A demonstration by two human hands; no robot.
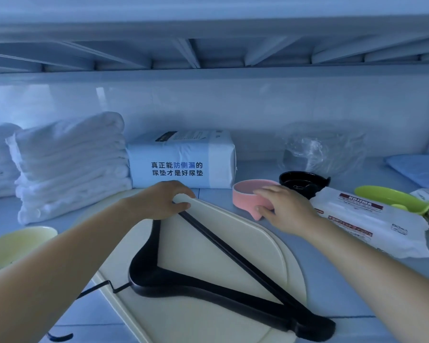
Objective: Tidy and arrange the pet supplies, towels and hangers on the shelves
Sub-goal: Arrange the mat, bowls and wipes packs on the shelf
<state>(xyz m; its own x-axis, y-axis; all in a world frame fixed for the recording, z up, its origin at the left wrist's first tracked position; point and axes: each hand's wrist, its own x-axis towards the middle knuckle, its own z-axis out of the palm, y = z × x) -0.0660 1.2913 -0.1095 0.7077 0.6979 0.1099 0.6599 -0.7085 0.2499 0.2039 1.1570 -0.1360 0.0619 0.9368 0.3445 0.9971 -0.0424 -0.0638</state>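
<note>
- On the shelf (332, 280), left hand (164, 201) pinches the cream tray (245, 233) edge; lifting it could slide the black hanger (201, 290) off.
- Right hand (286, 210) grips pink bowl (249, 191); may knock black bowl (300, 179).

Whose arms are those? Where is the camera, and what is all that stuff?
Those are a person's own arms. The camera sits on their head and looks down, so you see what they see. The left hand grips the end of a cream tray, and a black hanger lies on it. The right hand holds a pink bowl. Further back on the shelf are folded white towels, a pack of pet pads, a black bowl and a pack of wipes.
</note>
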